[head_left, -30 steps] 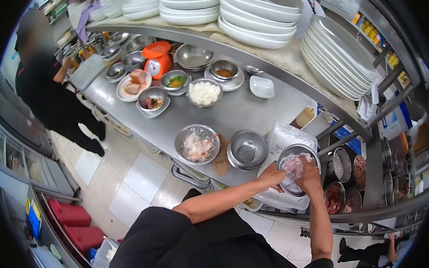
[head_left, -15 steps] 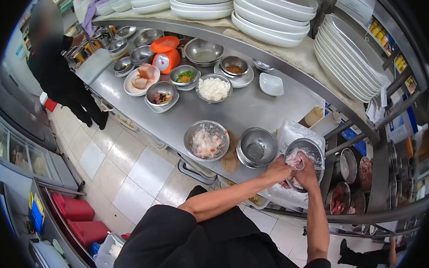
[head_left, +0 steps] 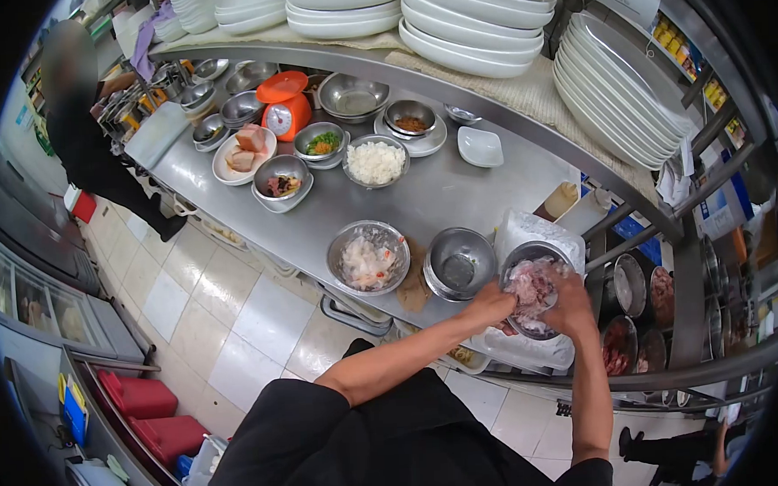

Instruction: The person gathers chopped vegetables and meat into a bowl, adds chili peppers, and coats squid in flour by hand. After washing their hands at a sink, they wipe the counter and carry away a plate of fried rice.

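A metal bowl (head_left: 510,274) holds pale pink raw meat (head_left: 530,291), with whitish smears along its inner wall. At the bowl's lower left rim, my left hand (head_left: 489,308) is closed, with its thumb on the inside and fingers partly hidden beneath. My right hand (head_left: 572,304) reaches into the bowl from the right and touches the meat; its fingers are blurred and partly hidden. Beneath the bowl is a white container (head_left: 527,226) dusted with white powder. Just left of it stands an emptier metal bowl (head_left: 462,261). Farther left, another bowl (head_left: 331,258) holds whitish pieces with orange-red bits.
On the steel table (head_left: 456,197) are a bowl of white chunks (head_left: 376,163), chopped greens (head_left: 322,144), a plate of meat blocks (head_left: 248,151) and an orange scale (head_left: 286,113). Stacked plates (head_left: 475,31) line the shelf above. A co-worker (head_left: 89,139) stands at the far left.
My left hand has shifted from the meat to the bowl's left rim. My right hand has moved slightly along the meat, which is spread wider. The camera view has shifted a little.
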The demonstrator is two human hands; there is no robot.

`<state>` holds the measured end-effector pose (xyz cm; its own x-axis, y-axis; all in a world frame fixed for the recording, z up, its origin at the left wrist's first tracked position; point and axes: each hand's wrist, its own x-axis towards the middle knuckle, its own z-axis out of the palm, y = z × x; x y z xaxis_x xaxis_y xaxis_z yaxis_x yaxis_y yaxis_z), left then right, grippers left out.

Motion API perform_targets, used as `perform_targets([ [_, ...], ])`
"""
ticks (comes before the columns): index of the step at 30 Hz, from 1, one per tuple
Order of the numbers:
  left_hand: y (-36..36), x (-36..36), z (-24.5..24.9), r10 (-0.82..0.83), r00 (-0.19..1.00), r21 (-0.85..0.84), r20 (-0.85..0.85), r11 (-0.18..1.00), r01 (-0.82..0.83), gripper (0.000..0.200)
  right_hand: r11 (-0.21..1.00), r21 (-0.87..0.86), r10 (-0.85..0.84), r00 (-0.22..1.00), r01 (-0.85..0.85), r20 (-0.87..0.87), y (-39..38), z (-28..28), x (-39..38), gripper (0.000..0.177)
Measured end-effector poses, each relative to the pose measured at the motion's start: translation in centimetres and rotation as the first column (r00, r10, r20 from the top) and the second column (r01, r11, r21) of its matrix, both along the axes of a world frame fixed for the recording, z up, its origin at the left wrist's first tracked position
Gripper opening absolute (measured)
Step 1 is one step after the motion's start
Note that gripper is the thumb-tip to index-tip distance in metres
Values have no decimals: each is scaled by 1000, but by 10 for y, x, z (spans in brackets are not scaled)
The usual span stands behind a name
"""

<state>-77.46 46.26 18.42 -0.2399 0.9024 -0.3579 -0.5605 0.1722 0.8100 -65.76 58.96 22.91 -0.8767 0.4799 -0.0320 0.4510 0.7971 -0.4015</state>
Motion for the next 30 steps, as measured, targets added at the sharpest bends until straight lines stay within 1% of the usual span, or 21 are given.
perform_targets([
  [1, 1, 0, 1, -1, 1000, 0, -1, 1000, 1, 24, 988, 89, 125, 992, -124, -1, 4, -14, 1, 77],
  [5, 4, 6, 5, 8, 1000, -41, -7, 999, -8, 21, 1000, -25, 4, 989, -8, -148, 8, -47, -12, 57],
  [6, 3, 6, 7, 11, 1000, -37, -15, 999, -12, 21, 986, -162, 13, 995, -29, -97, 16, -47, -15, 47],
  [7, 1, 7, 10, 9, 1000, -40, -14, 999, -10, 21, 986, -165, 11, 995, -27, -95, 19, -46, -18, 47],
  [9, -4, 4, 25, 30, 1000, -103, 1, 994, -30, 23, 994, 77, -73, 995, 78, -68, 15, -26, -21, 42],
  [11, 0, 0, 14, 46, 999, -94, -17, 994, -47, 22, 984, 104, -144, 989, 142, 19, 7, 6, -23, 47],
  [13, -5, -4, 11, 70, 997, -89, -31, 993, -73, 22, 998, -25, -64, 997, 63, -47, 2, 23, -21, 58],
  [14, -11, -11, 16, 70, 998, -83, -3, 994, -70, 22, 998, -58, -19, 1000, 19, 4, 0, 26, -20, 68],
  [15, -16, -17, 19, 69, 997, -75, 24, 995, -67, 23, 998, -62, -19, 1000, 20, 8, -5, 29, -24, 68],
  [17, -20, -26, 1, 26, 1000, -72, 18, 997, -24, 27, 982, -129, 132, 989, -139, -61, -21, 35, -34, 70],
  [18, -26, -31, -1, 95, 995, -106, 31, 990, -91, 29, 979, -45, 189, 971, -197, -149, -18, 25, -39, 71],
  [19, -33, -39, -3, 165, 985, -138, 39, 978, -159, 31, 980, -44, 186, 971, -194, -154, -22, 26, -48, 71],
  [21, -60, -57, -10, 176, 984, 18, 6, 984, -176, 30, 980, -141, 83, 926, -144, -369, -48, 32, -73, 66],
  [23, -86, -74, -10, 355, 932, -96, -71, 928, -360, 27, 997, -10, 74, 932, -83, -354, -57, 1, -102, 57],
  [24, -102, -93, -33, 277, 949, -124, -152, 947, -296, 32, 993, -75, 58, 923, -93, -380, -74, 4, -115, 46],
  [25, -114, -101, -37, 360, 905, -253, -228, 875, -412, 35, 994, -42, 76, 896, -105, -437, -81, -25, -134, 44],
  [26, -124, -107, -42, 432, 864, -82, -260, 881, -466, 35, 993, -73, 57, 915, -93, -400, -97, -21, -145, 45],
  [27, -135, -115, -38, 441, 851, -69, -286, 876, -477, 36, 986, -63, 89, 814, -153, -574, -100, -63, -164, 46],
  [28, -145, -121, -36, 429, 851, -73, -304, 880, -470, 37, 987, -45, 107, 829, -157, -549, -112, -70, -177, 44],
  [29, -150, -126, -46, 494, 823, -79, -279, 842, -533, 35, 982, -123, 76, 901, -142, -427, -123, -68, -187, 43],
  [30, -160, -137, -66, 476, 836, -121, -274, 845, -521, 33, 969, -214, 56, 955, -123, -292, -133, -68, -195, 41],
])
